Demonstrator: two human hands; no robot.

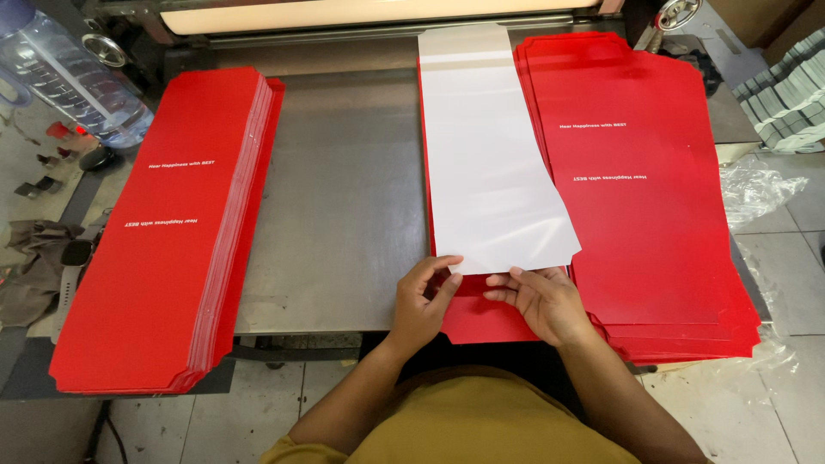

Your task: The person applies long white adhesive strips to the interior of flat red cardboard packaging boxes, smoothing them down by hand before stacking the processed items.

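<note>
A long white sheet (490, 163), the pale side of a card blank, lies lengthwise on the grey metal table (344, 215), its near end over a red card blank (481, 318). My left hand (423, 301) pinches the white sheet's near left corner between thumb and fingers. My right hand (537, 299) holds the near edge beside it, fingertips on the sheet. To the right lies a fanned stack of red card blanks (653, 206) with small white lettering. A tall, neat stack of the same red blanks (172, 223) sits at the left.
A machine with a lit slot (361, 13) runs along the table's far edge. A clear plastic water bottle (69, 73) stands far left. A wristwatch (73, 258) and cloth lie at the left. Grey stacked items (791, 103) sit far right, clear plastic film (756, 185) below them.
</note>
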